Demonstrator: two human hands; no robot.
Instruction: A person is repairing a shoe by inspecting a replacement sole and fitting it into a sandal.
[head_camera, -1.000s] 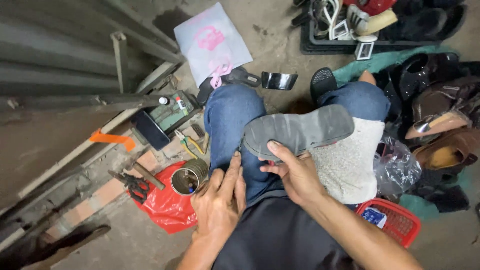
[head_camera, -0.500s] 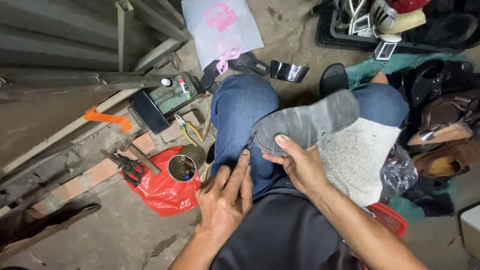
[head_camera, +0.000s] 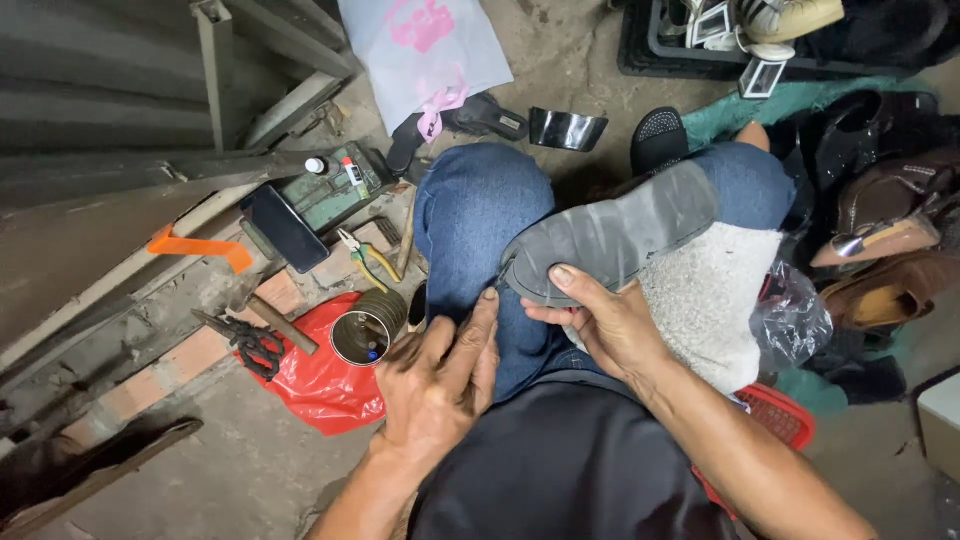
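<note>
Two hands at work over a grey shoe sole (head_camera: 610, 235): right hand (head_camera: 610, 325) gripping its heel end, thumb on top, sole's long axis running up and away toward right knee. Left hand (head_camera: 440, 375) released, flat on left thigh just beside the sole's heel end, fingertips nearly touching. Glue tin (head_camera: 362, 335) near, left of the sole.

Left hand (head_camera: 437, 385) slid forward along the jeans thigh, index fingertip now just beside the grey shoe sole's (head_camera: 612, 238) heel edge. Right hand's (head_camera: 607, 325) thumb lies flatter on the sole.
</note>
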